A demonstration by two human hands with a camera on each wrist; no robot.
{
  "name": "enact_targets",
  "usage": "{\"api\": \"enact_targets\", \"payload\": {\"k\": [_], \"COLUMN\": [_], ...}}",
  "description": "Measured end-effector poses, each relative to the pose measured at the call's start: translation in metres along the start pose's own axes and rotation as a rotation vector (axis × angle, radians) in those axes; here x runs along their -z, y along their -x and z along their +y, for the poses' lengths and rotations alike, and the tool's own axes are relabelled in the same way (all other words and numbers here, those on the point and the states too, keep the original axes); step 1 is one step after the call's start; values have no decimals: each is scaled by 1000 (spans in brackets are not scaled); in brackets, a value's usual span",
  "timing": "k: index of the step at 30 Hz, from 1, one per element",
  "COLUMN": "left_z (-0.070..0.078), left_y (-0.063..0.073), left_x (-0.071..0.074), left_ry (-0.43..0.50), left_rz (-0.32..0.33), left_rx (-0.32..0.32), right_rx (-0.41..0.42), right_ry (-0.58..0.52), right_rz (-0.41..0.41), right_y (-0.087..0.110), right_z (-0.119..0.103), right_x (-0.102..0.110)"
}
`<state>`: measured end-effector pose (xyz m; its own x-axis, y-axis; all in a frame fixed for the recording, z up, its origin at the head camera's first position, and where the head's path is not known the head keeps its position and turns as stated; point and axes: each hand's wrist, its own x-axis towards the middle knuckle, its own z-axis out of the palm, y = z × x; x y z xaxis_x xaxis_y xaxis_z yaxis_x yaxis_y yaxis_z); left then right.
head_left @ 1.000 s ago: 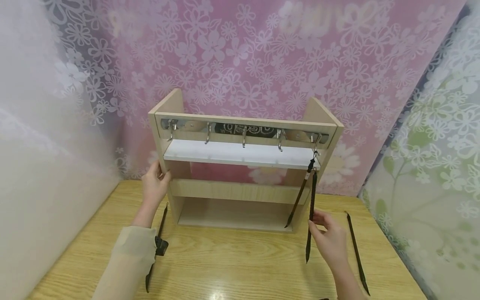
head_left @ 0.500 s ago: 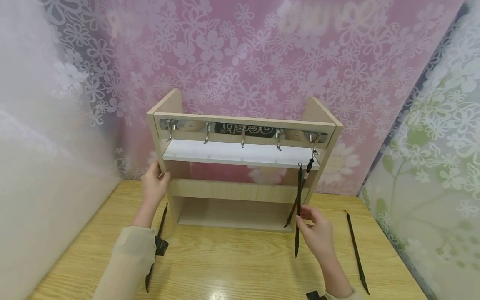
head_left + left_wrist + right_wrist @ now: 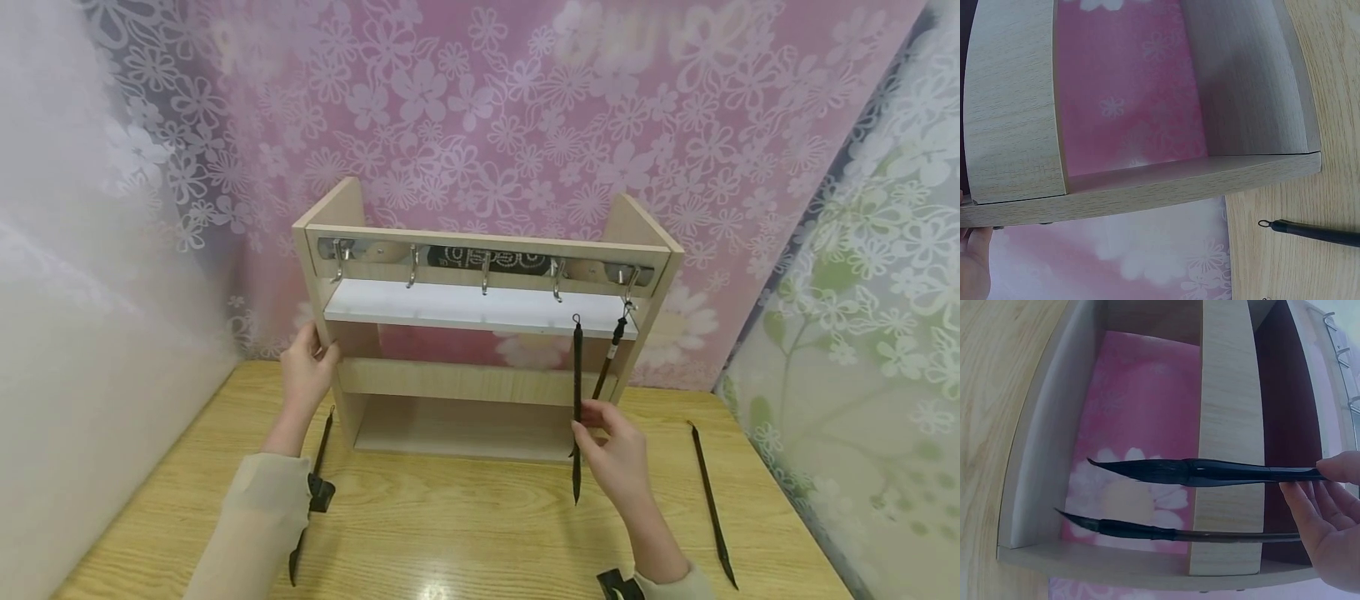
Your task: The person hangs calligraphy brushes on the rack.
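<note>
My right hand (image 3: 615, 454) pinches a dark calligraphy brush (image 3: 577, 367) by its handle, upright with the tip down. The brush's top loop is just below the second hook from the right (image 3: 557, 283), apart from it. A second calligraphy brush (image 3: 615, 340) hangs tilted from the rightmost hook (image 3: 630, 287); its lower part is partly behind my right hand. In the right wrist view, the tip of the held brush (image 3: 1147, 470) shows close to the hung brush (image 3: 1138, 529). My left hand (image 3: 307, 371) grips the left side panel of the wooden shelf (image 3: 480, 383).
One brush (image 3: 708, 500) lies on the table (image 3: 465, 533) to the right. Another brush (image 3: 324, 442) lies at the left, partly covered by the left wrist strap (image 3: 321, 493). Several hooks line a metal strip on the shelf's top board. A flowered backdrop (image 3: 480, 108) stands behind.
My right hand has moved left and slightly up with the brush, from near the rightmost hook to below the second hook from the right. My left hand stays on the panel.
</note>
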<state>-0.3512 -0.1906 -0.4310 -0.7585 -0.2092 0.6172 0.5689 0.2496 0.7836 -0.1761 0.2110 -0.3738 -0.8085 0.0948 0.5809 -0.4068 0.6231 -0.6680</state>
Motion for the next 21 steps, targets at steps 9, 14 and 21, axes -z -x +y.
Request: {"api": "enact_targets", "payload": {"k": [9,14,21], "left_z": [-13,26,-45], "left_y": [-3,3,-5], "left_x": [1,-2,1], "left_ry": [-26,-121,-21], "left_rz": [7,-5,4], "left_rx": [12,23,-22], "right_rx": [3,9,6], "right_ry": [-30,-23,-19], "right_rz": [-21,-20,-24], "right_y": [-4,-7,-12], "right_z": [-7,-10,-13], "right_x": [-3,-4,-5]}}
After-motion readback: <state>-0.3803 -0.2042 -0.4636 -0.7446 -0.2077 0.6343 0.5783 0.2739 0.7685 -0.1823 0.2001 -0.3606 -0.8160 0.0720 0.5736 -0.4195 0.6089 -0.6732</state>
